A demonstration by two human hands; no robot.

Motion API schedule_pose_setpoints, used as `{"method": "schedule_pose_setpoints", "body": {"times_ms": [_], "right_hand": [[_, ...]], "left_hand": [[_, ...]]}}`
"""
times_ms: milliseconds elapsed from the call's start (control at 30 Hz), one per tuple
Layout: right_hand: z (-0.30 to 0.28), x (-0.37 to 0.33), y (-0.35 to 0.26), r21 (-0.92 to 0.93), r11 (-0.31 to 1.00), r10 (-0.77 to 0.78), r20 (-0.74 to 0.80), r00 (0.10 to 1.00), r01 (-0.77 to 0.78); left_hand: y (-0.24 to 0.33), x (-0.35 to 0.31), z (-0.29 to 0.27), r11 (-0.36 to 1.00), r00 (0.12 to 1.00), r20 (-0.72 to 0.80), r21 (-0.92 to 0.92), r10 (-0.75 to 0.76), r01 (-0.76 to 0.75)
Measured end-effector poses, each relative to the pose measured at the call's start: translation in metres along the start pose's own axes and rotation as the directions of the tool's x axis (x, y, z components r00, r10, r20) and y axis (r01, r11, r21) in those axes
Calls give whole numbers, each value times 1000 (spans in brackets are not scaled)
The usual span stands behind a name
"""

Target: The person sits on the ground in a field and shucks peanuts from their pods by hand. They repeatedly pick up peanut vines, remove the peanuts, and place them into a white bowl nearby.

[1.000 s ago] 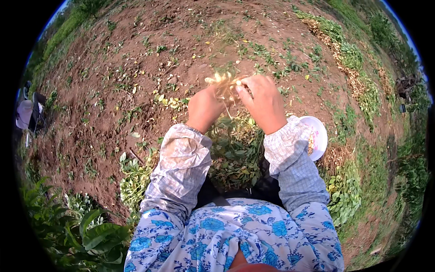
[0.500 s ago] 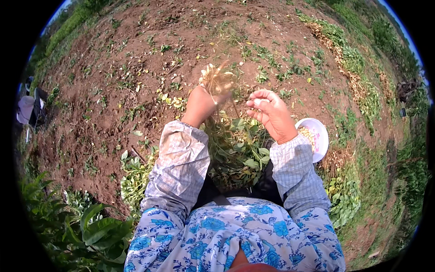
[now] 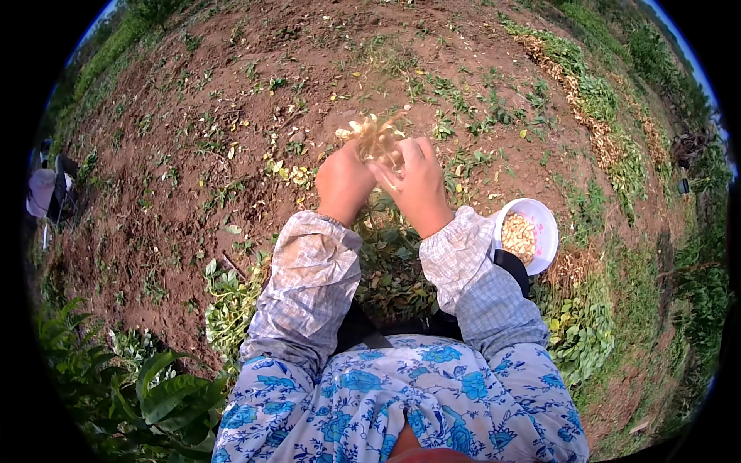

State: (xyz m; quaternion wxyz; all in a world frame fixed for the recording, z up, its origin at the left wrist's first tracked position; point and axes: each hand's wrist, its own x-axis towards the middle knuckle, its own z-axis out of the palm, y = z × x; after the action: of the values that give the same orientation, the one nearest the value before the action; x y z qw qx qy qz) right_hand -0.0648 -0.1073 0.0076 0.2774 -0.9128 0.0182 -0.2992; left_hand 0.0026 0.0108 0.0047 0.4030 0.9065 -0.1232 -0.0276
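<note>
My left hand (image 3: 342, 184) is closed round a peanut plant (image 3: 378, 137), its root end up, with pale pods and tan roots sticking out above the fist. My right hand (image 3: 421, 184) has come up against the same root end, its thumb and fingers closed on the pods there; exactly which pods it pinches is hidden. Below both hands hang green leafy stems (image 3: 394, 251), partly in shade. To the right of my right forearm stands a white bucket (image 3: 549, 231) with shelled-looking pale peanuts in their pods (image 3: 518, 236) inside.
Pulled leafy plants (image 3: 579, 339) lie right of my lap, and another bunch (image 3: 231, 305) lies to its left. A long row of plants (image 3: 598, 116) runs along the far right. Brown soil (image 3: 208, 100) with scattered leaves spreads ahead. Bags or containers (image 3: 50, 189) stand far left.
My right hand has moved left from beside the plant onto its pods. The right forearm has swung inward, uncovering more of the bucket. My left hand stays closed on the plant.
</note>
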Motion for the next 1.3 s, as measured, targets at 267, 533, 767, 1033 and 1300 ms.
{"method": "schedule_pose_setpoints", "body": {"times_ms": [267, 533, 767, 1033, 1300], "right_hand": [[-7, -5, 1, 195, 956, 175, 217, 960, -218], [-29, -30, -3, 455, 804, 88, 544, 834, -382], [-91, -41, -23, 143, 958, 234, 120, 965, -250], [-185, -110, 202, -448, 761, 453, -152, 878, -470], [-101, -32, 46, 237, 928, 273, 94, 957, -288]], "left_hand": [[3, -1, -5, 997, 1000, 17, 76, 15, -17], [-3, 4, 7, 992, 991, 79, -63, 110, -105], [-30, 29, 13, 987, 989, 119, -120, -89, 103], [-11, 19, -14, 519, 913, 398, -765, -87, 382], [-9, 14, -20, 535, 922, 371, -760, -108, 369]]}}
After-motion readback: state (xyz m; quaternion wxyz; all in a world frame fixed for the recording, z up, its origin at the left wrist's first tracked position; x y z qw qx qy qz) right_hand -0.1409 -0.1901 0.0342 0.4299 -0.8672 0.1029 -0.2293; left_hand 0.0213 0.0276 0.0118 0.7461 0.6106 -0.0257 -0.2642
